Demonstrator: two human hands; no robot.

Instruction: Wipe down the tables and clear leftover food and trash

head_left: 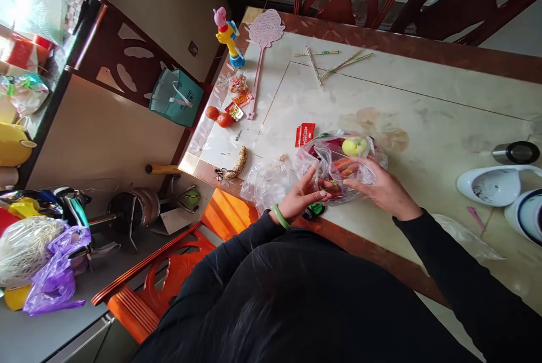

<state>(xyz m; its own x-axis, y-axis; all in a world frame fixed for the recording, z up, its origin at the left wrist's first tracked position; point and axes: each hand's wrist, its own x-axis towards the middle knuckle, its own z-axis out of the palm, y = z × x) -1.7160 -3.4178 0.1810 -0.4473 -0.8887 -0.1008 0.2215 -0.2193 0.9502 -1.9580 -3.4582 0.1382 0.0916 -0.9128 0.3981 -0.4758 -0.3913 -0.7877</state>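
A clear plastic bag (315, 155) lies near the table's front edge, with a yellow-green fruit (354, 147) and red items in it. My left hand (301, 196), with a green bangle (280, 216) at the wrist, is at the bag's near left side, fingers apart. At its right side my right hand (379, 187) has its fingers wrapped on the thin plastic. A crumpled clear bag (269, 182) lies just left of my left hand. Behind the bag is a red packet (305, 134). Something green and black (314, 209) shows under the bag's near edge.
A spotted banana (237, 164), tomatoes (224, 120), small packets (241, 98), a pink fly swatter (265, 30) and a toy (228, 38) are at the left. Several sticks (315, 66) lie at the back. A white dish (489, 185) and metal cup (515, 152) stand at the right.
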